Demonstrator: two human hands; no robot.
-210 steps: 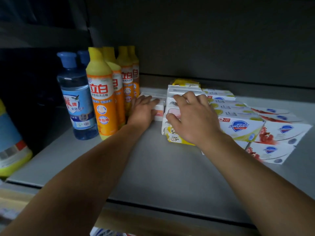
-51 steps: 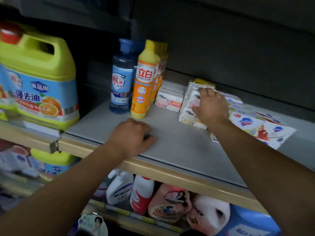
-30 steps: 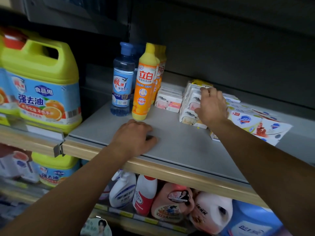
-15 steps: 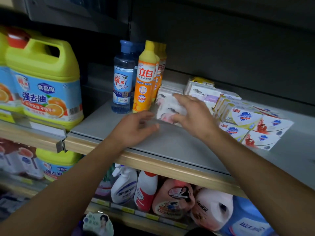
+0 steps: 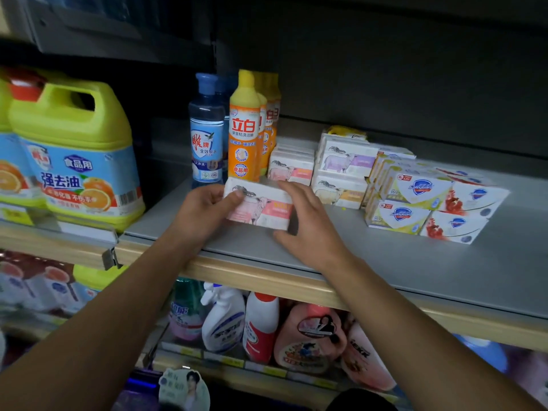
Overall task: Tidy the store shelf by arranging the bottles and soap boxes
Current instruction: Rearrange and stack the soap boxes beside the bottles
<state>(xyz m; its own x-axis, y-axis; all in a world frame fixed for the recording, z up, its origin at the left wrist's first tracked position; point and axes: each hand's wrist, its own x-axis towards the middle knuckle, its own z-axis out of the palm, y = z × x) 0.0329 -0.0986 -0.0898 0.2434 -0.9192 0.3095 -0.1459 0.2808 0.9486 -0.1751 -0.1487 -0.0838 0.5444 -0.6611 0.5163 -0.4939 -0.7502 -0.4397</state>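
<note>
- A pink soap box (image 5: 261, 206) printed with a sheep is held between both hands, near the front of the grey shelf (image 5: 415, 262), just in front of the orange bottle (image 5: 243, 129).
- The left hand (image 5: 204, 212) pinches its left end, thumb on the face; the right hand (image 5: 308, 223) curls round its right end and lower edge.
- Behind it stands a row of matching pink boxes (image 5: 292, 169), with the purple and yellow sheep boxes (image 5: 345, 173) beside it.
- The step in hand looks like placing this box; the next move probably calls for setting it square in front of the pink row, clear of the bottle.
</note>
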